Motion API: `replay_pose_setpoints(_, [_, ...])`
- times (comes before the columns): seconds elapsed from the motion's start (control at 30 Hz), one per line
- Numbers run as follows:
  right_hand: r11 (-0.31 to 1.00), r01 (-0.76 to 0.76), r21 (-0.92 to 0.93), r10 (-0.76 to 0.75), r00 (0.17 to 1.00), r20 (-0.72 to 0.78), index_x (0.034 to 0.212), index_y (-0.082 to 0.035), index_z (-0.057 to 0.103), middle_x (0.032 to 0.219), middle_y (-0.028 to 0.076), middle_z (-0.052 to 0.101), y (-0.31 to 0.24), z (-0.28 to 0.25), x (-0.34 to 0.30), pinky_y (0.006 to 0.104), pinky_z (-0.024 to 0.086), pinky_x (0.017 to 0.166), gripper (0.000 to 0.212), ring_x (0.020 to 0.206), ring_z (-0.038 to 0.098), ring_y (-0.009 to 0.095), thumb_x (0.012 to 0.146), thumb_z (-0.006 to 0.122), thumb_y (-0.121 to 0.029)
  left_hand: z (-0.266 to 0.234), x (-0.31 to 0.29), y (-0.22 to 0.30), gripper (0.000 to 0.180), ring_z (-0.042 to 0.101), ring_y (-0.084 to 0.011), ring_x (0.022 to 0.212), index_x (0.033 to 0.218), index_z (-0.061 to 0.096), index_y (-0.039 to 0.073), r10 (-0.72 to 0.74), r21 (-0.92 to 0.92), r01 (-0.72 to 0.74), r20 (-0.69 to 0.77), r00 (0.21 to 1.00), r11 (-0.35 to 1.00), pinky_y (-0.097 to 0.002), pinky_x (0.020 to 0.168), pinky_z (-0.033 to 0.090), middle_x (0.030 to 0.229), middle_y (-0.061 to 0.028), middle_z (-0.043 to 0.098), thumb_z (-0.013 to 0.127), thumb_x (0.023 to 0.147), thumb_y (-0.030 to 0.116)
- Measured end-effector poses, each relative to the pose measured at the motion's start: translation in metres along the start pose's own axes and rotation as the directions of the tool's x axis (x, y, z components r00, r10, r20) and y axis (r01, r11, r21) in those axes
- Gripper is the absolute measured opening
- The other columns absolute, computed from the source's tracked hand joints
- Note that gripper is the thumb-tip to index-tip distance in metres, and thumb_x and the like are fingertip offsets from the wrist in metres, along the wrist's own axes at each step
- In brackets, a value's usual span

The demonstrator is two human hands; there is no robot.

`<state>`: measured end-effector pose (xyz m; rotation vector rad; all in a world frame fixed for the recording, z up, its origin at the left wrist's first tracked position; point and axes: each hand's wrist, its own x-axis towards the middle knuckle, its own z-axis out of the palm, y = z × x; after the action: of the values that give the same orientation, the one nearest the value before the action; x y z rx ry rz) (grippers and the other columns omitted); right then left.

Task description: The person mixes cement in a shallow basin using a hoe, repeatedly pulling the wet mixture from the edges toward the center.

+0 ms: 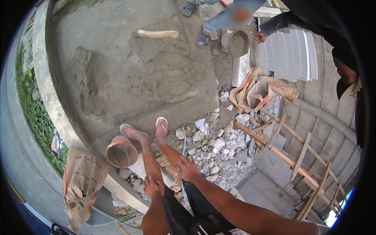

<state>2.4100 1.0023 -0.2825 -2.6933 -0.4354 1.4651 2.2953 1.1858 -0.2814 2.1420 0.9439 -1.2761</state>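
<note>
Across the upper left, wet mortar point(129, 74) covers the widest area, smooth and shiny at the top and lumpy toward the middle. A pale kerb point(42, 78) curves along its left side. At the right, a wooden ladder point(301, 156) slants down toward the lower edge. Grey rubble point(213, 147) is heaped between it and the person's legs. Beyond the rubble, pale slabs point(288, 55) lie in an overlapping row, with an open sack point(254, 92) just below them. A brown sack point(84, 178) hangs over the kerb at the lower left.

The left leg point(153, 166) and right leg point(168, 152) reach up to the mortar's near edge. Just left of the feet, the near bucket point(120, 152) stands tilted, its mouth facing the person. The far bucket point(226, 40), full of mortar, stands beside a co-worker's hand point(259, 37); whether they touch is unclear. A wooden handle point(158, 34) lies on the mortar.

The left hand point(154, 187) rests on the left leg near the knee, its fingers loosely spread, grasping nothing. The right hand point(188, 169) rests likewise on the right leg, fingers parted and free. Pink sandals point(161, 123) cover the feet.
</note>
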Motion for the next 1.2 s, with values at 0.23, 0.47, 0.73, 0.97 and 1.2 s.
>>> replay_pose_setpoints(0.23, [1.000,0.008,0.023,-0.008,1.000,-0.009,0.125,-0.008,0.060,0.137,0.016,0.046,0.001,-0.005,0.003,0.0556,0.029,0.114,0.043,0.127,0.046,0.036,0.089,0.060,-0.032,-0.011,-0.001,0.000,0.059,0.046,-0.0325,0.130,0.140,0.048,0.011,-0.042,-0.034,0.042,0.011,0.999,0.999,-0.0486,0.100,0.046,0.142,-0.0119,0.048,0.057,0.083,0.027])
replay_pose_setpoints(0.47, [0.997,0.050,0.063,-0.048,0.998,-0.034,0.125,-0.008,0.060,0.136,0.016,0.046,0.000,-0.019,0.010,0.0570,0.029,0.114,0.045,0.128,0.045,0.035,0.088,0.060,-0.033,-0.020,0.001,-0.006,0.062,0.046,-0.0357,0.130,0.140,0.047,0.010,-0.036,-0.114,0.031,-0.041,0.999,0.993,-0.0510,0.098,0.047,0.142,-0.0135,0.047,0.059,0.081,0.027])
replay_pose_setpoints(0.73, [0.992,0.045,0.120,-0.035,0.996,-0.078,0.122,-0.007,0.062,0.133,0.018,0.049,0.017,-0.032,0.008,0.0567,0.032,0.110,0.044,0.123,0.048,0.036,0.084,0.063,-0.030,-0.021,-0.006,0.011,0.060,0.046,-0.0388,0.128,0.138,0.049,0.007,-0.029,-0.146,0.017,-0.083,0.996,0.989,-0.0521,0.099,0.046,0.141,-0.0160,0.048,0.059,0.082,0.025])
replay_pose_setpoints(0.97, [0.992,0.065,0.105,-0.053,0.992,-0.116,0.120,-0.007,0.061,0.131,0.018,0.050,0.026,-0.036,0.009,0.0562,0.033,0.110,0.042,0.122,0.049,0.039,0.084,0.063,-0.030,-0.017,-0.010,0.021,0.058,0.048,-0.0423,0.123,0.135,0.050,0.002,0.005,-0.161,-0.029,-0.146,0.989,0.987,-0.0518,0.100,0.045,0.136,-0.0202,0.051,0.059,0.082,0.023])
replay_pose_setpoints(1.2, [0.988,0.080,0.136,-0.062,0.989,-0.133,0.119,-0.007,0.061,0.132,0.018,0.049,0.023,-0.036,0.009,0.0546,0.034,0.110,0.041,0.122,0.048,0.039,0.084,0.064,-0.028,-0.008,-0.007,0.016,0.057,0.049,-0.0434,0.122,0.134,0.050,0.003,0.037,-0.178,-0.063,-0.141,0.989,0.982,-0.0525,0.098,0.046,0.134,-0.0220,0.051,0.058,0.082,0.022])
